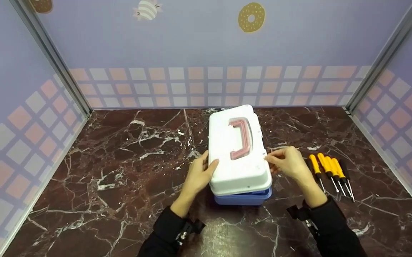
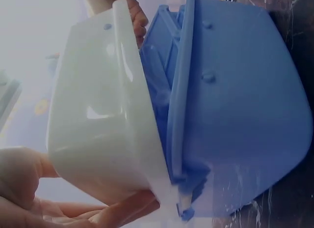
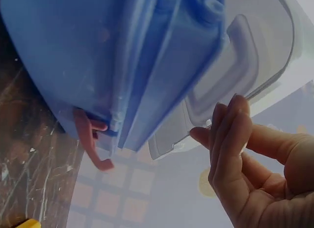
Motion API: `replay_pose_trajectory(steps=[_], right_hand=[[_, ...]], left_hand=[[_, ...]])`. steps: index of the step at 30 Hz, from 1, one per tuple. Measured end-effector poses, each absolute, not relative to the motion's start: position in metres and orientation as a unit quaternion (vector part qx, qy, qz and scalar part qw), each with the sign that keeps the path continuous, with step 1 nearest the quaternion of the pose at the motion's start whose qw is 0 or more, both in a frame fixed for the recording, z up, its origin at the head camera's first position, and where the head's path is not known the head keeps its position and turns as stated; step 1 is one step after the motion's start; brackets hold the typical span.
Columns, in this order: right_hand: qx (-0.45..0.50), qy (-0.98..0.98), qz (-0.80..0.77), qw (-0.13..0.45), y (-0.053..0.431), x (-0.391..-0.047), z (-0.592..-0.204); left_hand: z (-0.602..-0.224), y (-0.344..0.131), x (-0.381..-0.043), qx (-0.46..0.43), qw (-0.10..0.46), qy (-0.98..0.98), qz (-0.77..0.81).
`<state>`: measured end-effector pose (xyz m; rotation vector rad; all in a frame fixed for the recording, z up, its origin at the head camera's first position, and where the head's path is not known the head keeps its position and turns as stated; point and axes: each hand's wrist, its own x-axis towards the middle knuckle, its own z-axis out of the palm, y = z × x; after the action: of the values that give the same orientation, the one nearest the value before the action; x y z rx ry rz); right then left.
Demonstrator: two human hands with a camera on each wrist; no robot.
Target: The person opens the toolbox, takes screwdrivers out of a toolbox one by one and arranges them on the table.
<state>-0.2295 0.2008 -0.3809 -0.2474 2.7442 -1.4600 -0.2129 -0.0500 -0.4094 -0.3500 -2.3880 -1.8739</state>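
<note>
A toolbox with a white lid (image 1: 227, 175) and a blue base (image 1: 239, 200) stands on the table, its lid partly raised on the right side. A pink handle (image 1: 247, 139) lies folded on the lid. My left hand (image 1: 195, 176) holds the lid's left side, thumb on top and fingers along the side wall near the hinge. On the opposite side my right hand (image 1: 291, 163) pinches the lid's free edge between thumb and fingers. Through the gap a blue inner tray (image 2: 159, 66) shows. A red latch (image 3: 88, 139) hangs loose on the base.
Several screwdrivers with yellow or black handles (image 1: 327, 164) lie side by side right of my right hand. The dark marbled table (image 1: 120, 200) meets a patterned wall (image 1: 177, 43) at the back, with side panels left and right.
</note>
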Motion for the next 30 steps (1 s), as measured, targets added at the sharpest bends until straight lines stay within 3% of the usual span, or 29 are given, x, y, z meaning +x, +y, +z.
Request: replay_pose_trajectory(steps=[8,22,30], right_hand=[[-0.1,0.94,-0.312,-0.089,0.199,-0.224,-0.402],[-0.104,0.938,-0.301,-0.135,0.196,-0.222,-0.426],[-0.001,0.915,-0.355,-0.194,0.215,-0.237,-0.438]], left_hand=[[-0.405,-0.036,-0.208,-0.092,0.088,-0.865,-0.486],[-0.409,-0.026,-0.205,-0.094,0.143,-0.886,-0.431],[-0.41,-0.025,-0.205,-0.098,0.136,-0.889,-0.427]])
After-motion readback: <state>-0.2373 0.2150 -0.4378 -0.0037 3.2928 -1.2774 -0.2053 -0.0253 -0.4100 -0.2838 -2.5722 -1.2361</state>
